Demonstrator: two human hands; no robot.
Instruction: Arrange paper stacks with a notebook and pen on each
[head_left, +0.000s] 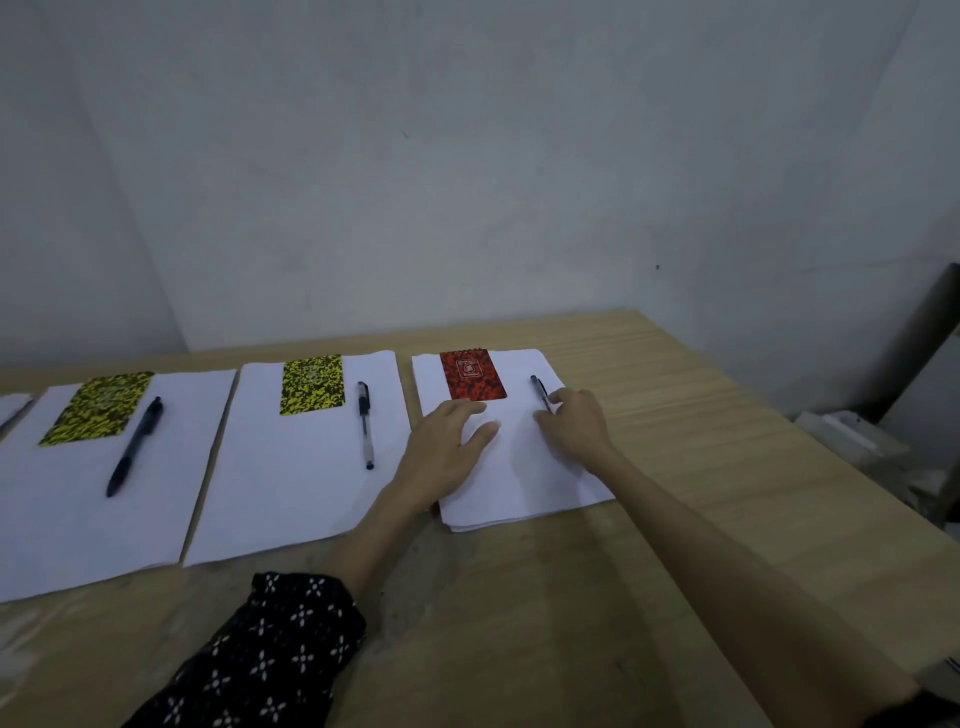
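Three white paper stacks lie in a row on the wooden table. The right stack carries a red notebook and a dark pen. My right hand rests on that stack, fingertips touching the pen's lower part. My left hand lies flat, fingers apart, just below the red notebook. The middle stack holds a yellow-black notebook and a pen. The left stack has a yellow-black notebook and a dark pen.
A pale wall rises right behind the table's far edge. The edge of another paper stack shows at the far left. White boxes and a dark upright board stand beyond the table's right edge.
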